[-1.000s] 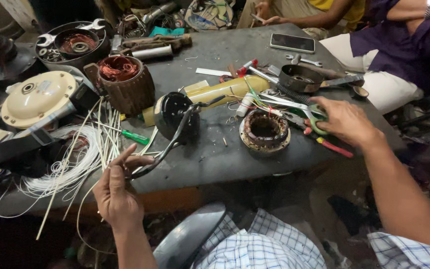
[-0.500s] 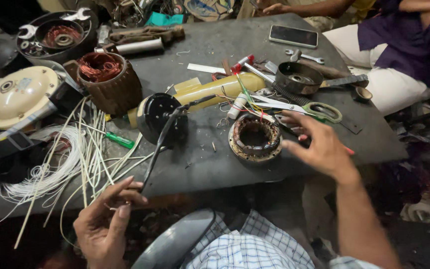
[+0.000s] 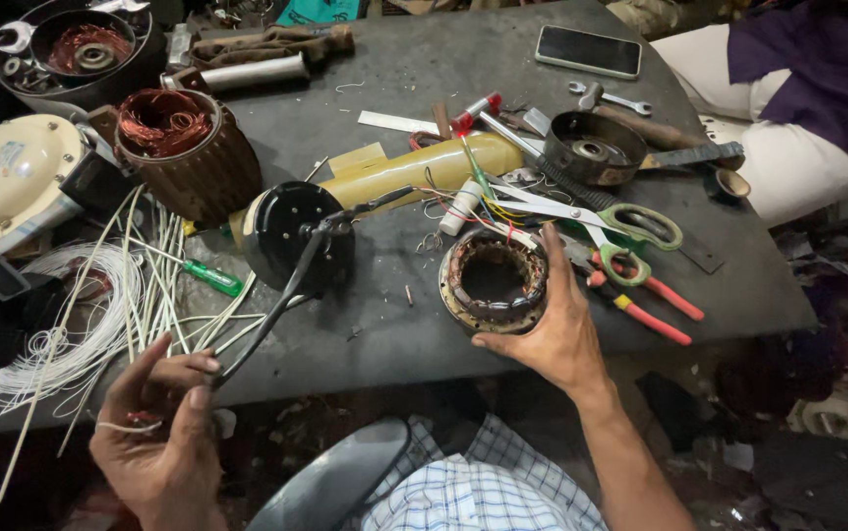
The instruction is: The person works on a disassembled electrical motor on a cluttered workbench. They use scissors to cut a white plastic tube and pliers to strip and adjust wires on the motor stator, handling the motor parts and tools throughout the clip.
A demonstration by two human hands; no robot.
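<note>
— What do we have under the right hand [image 3: 554, 334]?

— The stator [image 3: 494, 280], a round winding with coppery coils and a hollow middle. It sits on the table [image 3: 414, 79], near its front edge. Our thumb curls at its near rim and the fingers lie along its right side, so the hand is half closed around it, touching it without lifting it.

— And the left hand [image 3: 153, 433]?

— It is lower, off the table's front edge. Thumb and fingers pinch together on thin white sleeves [image 3: 148, 295] and the end of a black cable [image 3: 276, 305].

— Where does that cable go?

— Up and away from the pinch to a black round motor [image 3: 296, 236], left of the stator.

— What lies past the right hand?

— Just beyond the fingers, green-handled scissors [image 3: 620, 221] and red-handled pliers [image 3: 650, 305]. Further off, a yellow cylinder [image 3: 424, 167] and a phone [image 3: 588, 51]. Left of the pinch lies a heap of white wire [image 3: 60, 334].
</note>
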